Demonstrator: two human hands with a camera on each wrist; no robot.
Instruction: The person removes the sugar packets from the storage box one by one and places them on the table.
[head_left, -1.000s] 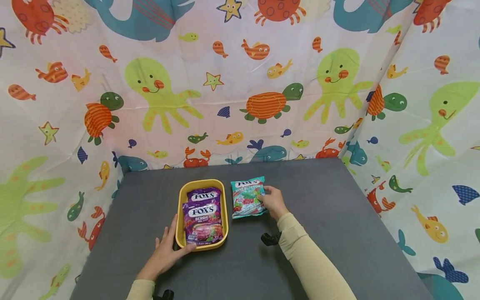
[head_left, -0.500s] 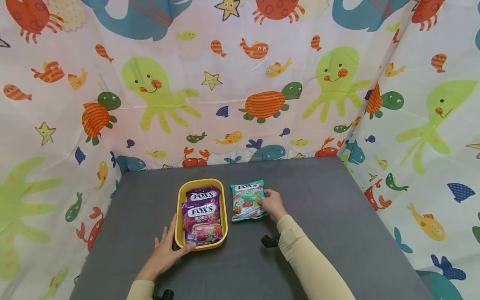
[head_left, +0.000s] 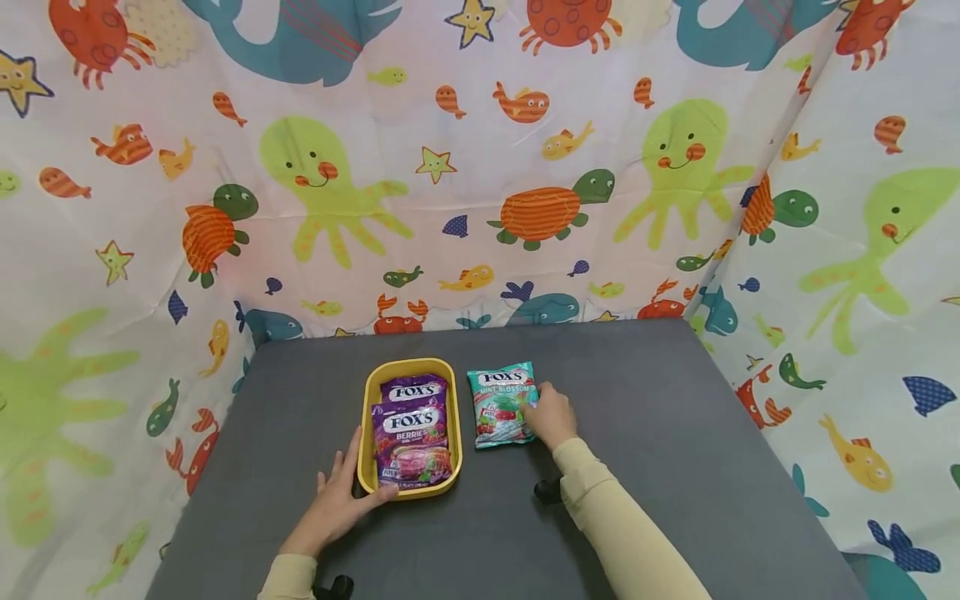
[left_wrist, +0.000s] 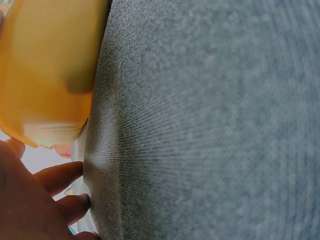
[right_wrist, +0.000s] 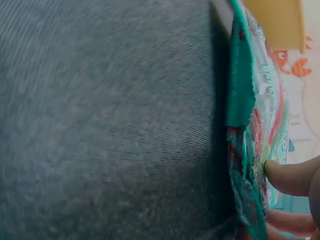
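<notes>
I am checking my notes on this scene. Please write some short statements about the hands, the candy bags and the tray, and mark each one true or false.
1. Two purple candy bags lie in the yellow tray. True.
2. The green candy bag lies inside the tray. False: it lies on the grey table, right of the tray.
3. The right hand touches the green candy bag. True.
4. The left hand is lifted in the air. False: it rests against the tray's near corner.

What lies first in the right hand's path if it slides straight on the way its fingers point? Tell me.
The right hand already rests on the mint candy bag; past that bag, probably the yellow tray, though depth is unclear.
</notes>
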